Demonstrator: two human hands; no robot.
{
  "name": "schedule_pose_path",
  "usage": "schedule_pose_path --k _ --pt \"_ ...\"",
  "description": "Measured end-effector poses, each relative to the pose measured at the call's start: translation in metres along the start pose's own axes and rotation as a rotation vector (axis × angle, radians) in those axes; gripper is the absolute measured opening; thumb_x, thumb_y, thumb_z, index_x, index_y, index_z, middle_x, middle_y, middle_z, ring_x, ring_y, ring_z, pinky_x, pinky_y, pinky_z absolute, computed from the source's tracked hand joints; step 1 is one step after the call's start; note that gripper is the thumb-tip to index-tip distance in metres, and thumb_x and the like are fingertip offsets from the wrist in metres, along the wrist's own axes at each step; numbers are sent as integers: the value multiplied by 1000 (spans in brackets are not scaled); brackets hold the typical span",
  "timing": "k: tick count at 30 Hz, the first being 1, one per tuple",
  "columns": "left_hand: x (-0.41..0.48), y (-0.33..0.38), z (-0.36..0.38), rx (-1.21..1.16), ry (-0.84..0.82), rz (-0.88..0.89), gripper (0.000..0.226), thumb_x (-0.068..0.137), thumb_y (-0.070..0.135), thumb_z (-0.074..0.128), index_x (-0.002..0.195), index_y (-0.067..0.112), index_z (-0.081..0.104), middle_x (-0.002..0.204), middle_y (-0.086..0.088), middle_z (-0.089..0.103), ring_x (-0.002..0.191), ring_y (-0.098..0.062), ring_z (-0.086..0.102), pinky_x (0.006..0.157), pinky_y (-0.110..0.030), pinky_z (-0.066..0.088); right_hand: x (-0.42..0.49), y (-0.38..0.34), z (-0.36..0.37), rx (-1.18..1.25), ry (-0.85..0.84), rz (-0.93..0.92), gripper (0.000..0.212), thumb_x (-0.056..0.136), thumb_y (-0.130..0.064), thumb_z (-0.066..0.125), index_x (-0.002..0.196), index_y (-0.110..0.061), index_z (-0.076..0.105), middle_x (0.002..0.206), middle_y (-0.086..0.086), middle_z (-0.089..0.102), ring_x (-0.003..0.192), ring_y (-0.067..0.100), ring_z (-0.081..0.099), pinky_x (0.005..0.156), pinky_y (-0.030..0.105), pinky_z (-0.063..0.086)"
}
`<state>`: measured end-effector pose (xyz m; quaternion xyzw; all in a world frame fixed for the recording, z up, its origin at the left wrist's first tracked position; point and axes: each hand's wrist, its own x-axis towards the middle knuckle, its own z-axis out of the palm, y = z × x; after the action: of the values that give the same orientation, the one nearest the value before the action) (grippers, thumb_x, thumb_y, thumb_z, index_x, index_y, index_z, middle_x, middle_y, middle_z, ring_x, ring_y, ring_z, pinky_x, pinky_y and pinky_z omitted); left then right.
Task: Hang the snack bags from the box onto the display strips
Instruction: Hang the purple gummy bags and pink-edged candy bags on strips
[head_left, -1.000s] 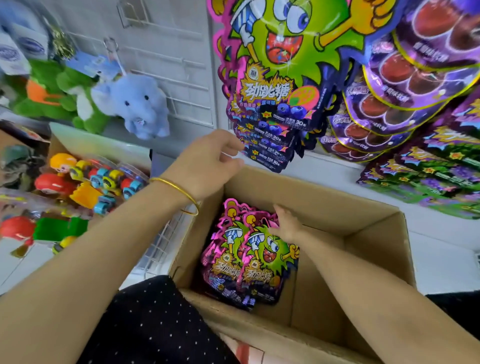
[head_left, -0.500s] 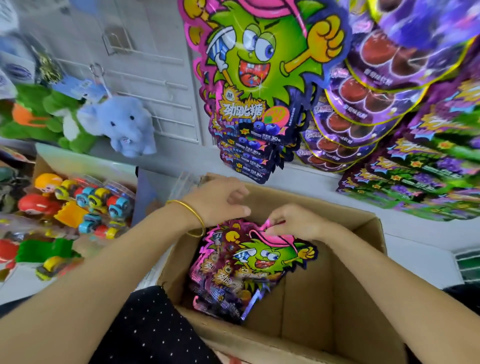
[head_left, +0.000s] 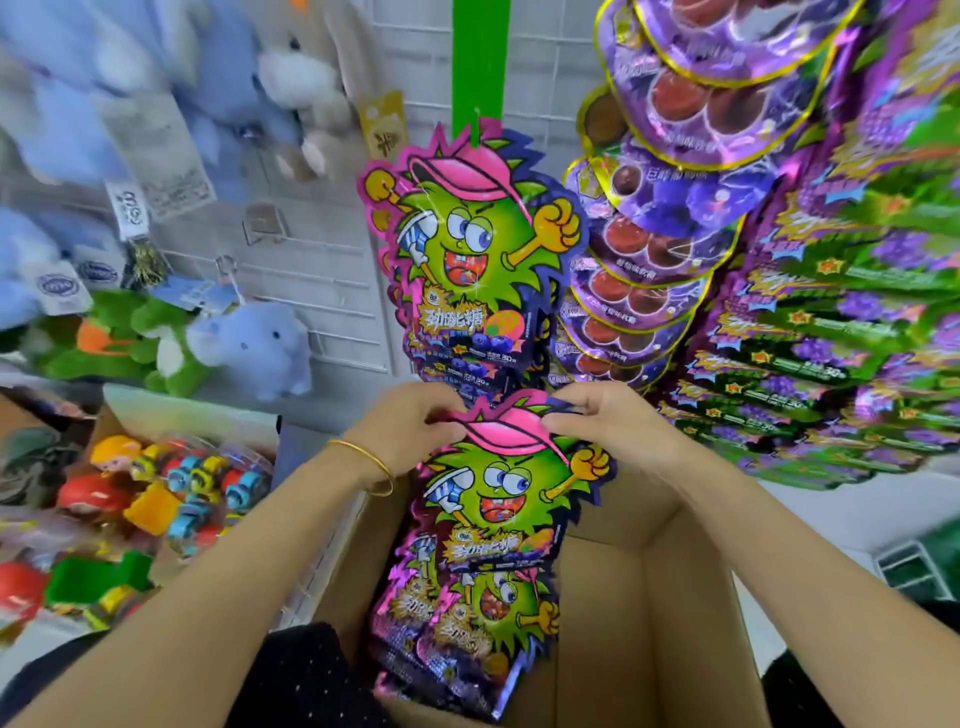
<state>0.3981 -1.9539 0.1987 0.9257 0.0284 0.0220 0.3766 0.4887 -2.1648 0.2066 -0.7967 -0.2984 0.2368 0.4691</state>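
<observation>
The snack bag (head_left: 501, 499) I'm working with, the one with the green cartoon face and pink cap, hangs upright over the open box (head_left: 649, 623). Its lower edge overlaps the bags left in the box (head_left: 467, 629). My left hand (head_left: 410, 431) pinches the top edge at the left of the cap, and my right hand (head_left: 608, 423) pinches it at the right, so the header is stretched between the two. I can't make out the hang hole, as the fingertips cover that part.

Just above the header sits the bottom of the stack of matching bags (head_left: 467, 249) already on the green display strip (head_left: 478, 62). I judge the step to be the carry from box to strip, with the hanging itself not yet done. The next move calls for raising the header to a free hook on that strip and threading the hole over it. The lowest hooks are hidden behind the hung stack, so finding one may need a hand to part those bags.

To the right hang purple candy bags (head_left: 665, 208) and green-and-purple packs (head_left: 857, 338). To the left are plush toys (head_left: 249, 343) and toy cars (head_left: 187, 483).
</observation>
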Motion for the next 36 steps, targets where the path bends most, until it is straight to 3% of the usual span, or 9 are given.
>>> schedule_pose_path --k 7,11,14,17,19,21,27,31,36 --pt "2 30 -32 -149 101 -26 7 82 7 64 89 10 63 77 1 60 70 -5 56 74 -25 45 11 -38 -10 -163 148 -142 7 84 -13 67 85 -6 68 70 -6 57 62 1 51 65 16 40" --pt "45 80 -96 -220 524 59 35 85 14 62 117 4 55 112 -9 59 95 -12 53 85 -24 44 27 -74 -23 -358 357 -247 13 79 -24 72 91 -18 69 84 -4 67 82 15 63 77 37 50" --pt "89 116 -136 -278 683 97 42 87 14 59 125 0 47 124 -14 55 98 -11 48 83 -16 37 38 -113 -30 -448 498 -305 19 79 -29 71 96 -19 69 86 -3 67 85 19 63 77 37 50" --pt "122 134 -156 -280 659 99 36 89 17 58 118 -4 51 113 -21 59 97 -24 56 74 -22 40 49 -145 -36 -512 645 -354 17 81 -34 68 91 -20 67 84 -1 67 83 22 61 69 33 44" --pt "135 139 -163 -255 630 87 20 88 23 59 95 5 58 84 -13 59 83 -24 54 65 -29 41 57 -162 -40 -540 737 -380 20 84 -35 64 94 -17 65 89 5 68 86 27 61 70 36 46" --pt "139 141 -167 -188 630 85 28 87 30 59 67 15 48 61 -3 43 65 -19 43 57 -30 39 65 -176 -44 -561 808 -412 22 87 -33 61 100 -15 63 95 8 68 92 29 60 73 38 46" --pt "127 151 -181 -171 513 65 41 88 25 60 52 19 41 27 8 39 29 1 38 36 -12 26 88 -202 -52 -647 855 -457 21 89 -26 57 105 -11 59 103 13 66 99 34 59 73 38 40" --pt "127 151 -189 -225 478 -20 41 83 34 64 52 16 44 33 8 42 29 -1 36 33 -12 24 96 -209 -54 -656 883 -410 22 90 -26 56 103 -9 57 103 15 65 98 35 58 73 38 42" --pt "125 151 -190 -373 452 -129 38 76 46 67 75 8 60 71 -2 57 71 -18 53 66 -27 41 98 -217 -53 -656 854 -363 24 89 -25 58 105 -7 55 106 17 64 100 37 58 72 38 42"
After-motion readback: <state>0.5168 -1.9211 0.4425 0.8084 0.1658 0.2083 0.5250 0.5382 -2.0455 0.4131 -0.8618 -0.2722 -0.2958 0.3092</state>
